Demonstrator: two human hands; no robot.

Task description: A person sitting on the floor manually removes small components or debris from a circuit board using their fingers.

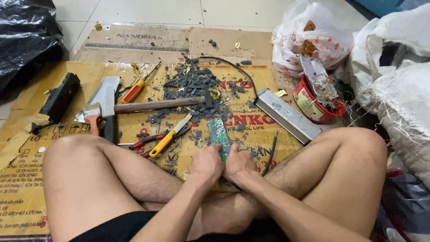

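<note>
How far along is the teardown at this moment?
Done: a metal casing lies apart, and dark broken bits litter the cardboard, with a hatchet and screwdrivers laid aside. In hand: both the left hand and right hand grip the near end of a green circuit board. Left: the board still looks whole.

Single view: head-worn camera, pitched steeply down and forward over the wearer's crossed legs onto flattened cardboard (pixel 134 45) on the floor. Close range: left hand (pixel 205 164) and right hand (pixel 238 164) sit low centre, knees fill both lower corners, tiled floor (pixel 148 11) runs along the top edge. No second view, so no overlap to report.
</note>
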